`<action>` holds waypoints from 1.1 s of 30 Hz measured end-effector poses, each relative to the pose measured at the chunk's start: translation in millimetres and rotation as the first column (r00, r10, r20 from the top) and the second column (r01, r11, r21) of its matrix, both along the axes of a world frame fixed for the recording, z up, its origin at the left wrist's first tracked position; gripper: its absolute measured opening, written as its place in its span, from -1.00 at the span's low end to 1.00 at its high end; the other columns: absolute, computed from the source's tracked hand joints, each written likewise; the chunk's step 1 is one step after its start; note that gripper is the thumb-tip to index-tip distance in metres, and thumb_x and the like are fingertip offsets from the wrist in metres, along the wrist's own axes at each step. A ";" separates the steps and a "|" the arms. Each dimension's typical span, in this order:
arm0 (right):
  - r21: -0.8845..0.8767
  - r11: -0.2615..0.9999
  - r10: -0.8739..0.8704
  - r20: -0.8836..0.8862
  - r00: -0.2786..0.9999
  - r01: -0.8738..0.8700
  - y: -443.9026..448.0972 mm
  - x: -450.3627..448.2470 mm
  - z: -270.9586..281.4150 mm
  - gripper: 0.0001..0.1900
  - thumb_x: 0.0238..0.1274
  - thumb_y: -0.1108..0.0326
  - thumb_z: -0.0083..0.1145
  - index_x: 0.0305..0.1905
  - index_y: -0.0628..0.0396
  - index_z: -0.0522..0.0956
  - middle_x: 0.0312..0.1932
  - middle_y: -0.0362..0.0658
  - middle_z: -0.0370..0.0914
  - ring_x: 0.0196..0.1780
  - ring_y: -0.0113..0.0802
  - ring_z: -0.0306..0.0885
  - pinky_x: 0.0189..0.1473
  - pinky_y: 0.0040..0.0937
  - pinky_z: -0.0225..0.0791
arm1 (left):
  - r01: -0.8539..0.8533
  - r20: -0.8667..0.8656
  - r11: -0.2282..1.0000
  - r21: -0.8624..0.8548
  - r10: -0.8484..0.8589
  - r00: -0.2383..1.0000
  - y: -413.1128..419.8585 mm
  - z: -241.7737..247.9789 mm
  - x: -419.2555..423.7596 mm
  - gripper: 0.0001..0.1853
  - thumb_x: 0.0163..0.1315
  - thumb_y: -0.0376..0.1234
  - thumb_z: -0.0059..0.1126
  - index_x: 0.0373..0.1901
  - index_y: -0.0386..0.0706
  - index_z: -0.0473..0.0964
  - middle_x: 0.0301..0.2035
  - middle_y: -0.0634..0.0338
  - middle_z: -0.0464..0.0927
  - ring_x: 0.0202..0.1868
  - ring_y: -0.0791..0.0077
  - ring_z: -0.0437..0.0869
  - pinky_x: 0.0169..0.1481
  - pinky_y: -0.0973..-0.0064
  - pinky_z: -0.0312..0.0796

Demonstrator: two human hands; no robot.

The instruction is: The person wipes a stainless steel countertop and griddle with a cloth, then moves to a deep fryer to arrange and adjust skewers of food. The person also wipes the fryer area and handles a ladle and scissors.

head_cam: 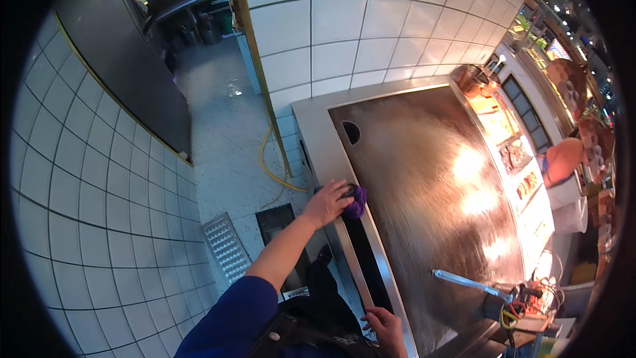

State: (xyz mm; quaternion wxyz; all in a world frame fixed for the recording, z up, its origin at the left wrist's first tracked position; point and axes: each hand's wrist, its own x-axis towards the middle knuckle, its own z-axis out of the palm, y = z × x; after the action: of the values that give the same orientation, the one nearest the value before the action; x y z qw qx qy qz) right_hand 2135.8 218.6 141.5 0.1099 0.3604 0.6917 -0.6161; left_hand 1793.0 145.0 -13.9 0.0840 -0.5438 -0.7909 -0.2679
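Note:
My left hand [328,204] rests on a purple cloth [357,202] and something dark beside it, at the steel front rim [328,154] of a large flat griddle [422,184]. The cloth touches the end of a long dark slot [365,258] in the rim. Lower down, my right hand [384,328] is by the near rim with its fingers loosely curled and nothing visible in it. The brown griddle top shines under bright light and has a dark half-round opening [351,132] near its far left corner.
Metal tongs [469,281] and scissors [512,315] stand in a holder at the griddle's lower right. Lit food trays [514,156] line its right side. Behind them is part of another person [561,161]. A yellow hose [271,169] and a metal floor grate [226,248] lie left.

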 end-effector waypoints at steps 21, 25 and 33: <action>-0.088 0.915 -0.394 0.018 0.919 0.394 124.8 -214.8 -22.9 -0.81 0.25 0.46 0.03 -0.11 0.32 0.55 -0.41 -0.05 0.62 -0.46 -0.48 0.57 -0.41 -0.53 0.47 | -0.202 0.008 0.977 -0.066 0.203 0.979 72.9 0.4 -288.4 -0.68 0.05 -0.44 0.04 -0.10 -0.11 0.48 0.06 0.01 0.45 0.17 0.10 0.42 0.27 0.14 0.26; -0.112 0.882 -0.459 0.022 0.888 0.458 123.8 -252.0 -29.3 -0.81 0.27 0.47 0.00 -0.10 0.32 0.54 -0.39 -0.04 0.63 -0.48 -0.47 0.57 -0.42 -0.53 0.47 | -0.236 -0.007 0.970 -0.051 0.236 0.972 82.7 1.8 -305.1 -0.67 0.03 -0.46 0.05 -0.11 -0.09 0.50 0.01 0.01 0.47 0.09 0.08 0.46 0.19 0.21 0.33; -0.139 0.940 -0.314 0.006 0.950 0.311 129.5 -301.7 -40.5 -0.80 0.23 0.45 0.07 -0.09 0.28 0.56 -0.42 -0.12 0.65 -0.46 -0.51 0.59 -0.41 -0.56 0.44 | -0.452 0.048 0.869 -0.200 0.470 0.881 -67.0 36.4 -278.7 -0.63 -0.08 -0.49 0.19 -0.16 -0.03 0.57 -0.09 0.00 0.43 -0.05 0.06 0.48 -0.02 0.19 0.38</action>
State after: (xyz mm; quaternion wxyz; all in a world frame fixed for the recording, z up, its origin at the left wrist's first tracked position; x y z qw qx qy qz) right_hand 1834.1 348.1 101.0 0.0299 0.4522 0.5823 -0.6749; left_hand 1514.3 77.9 22.6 0.0576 -0.3311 -0.9221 -0.1918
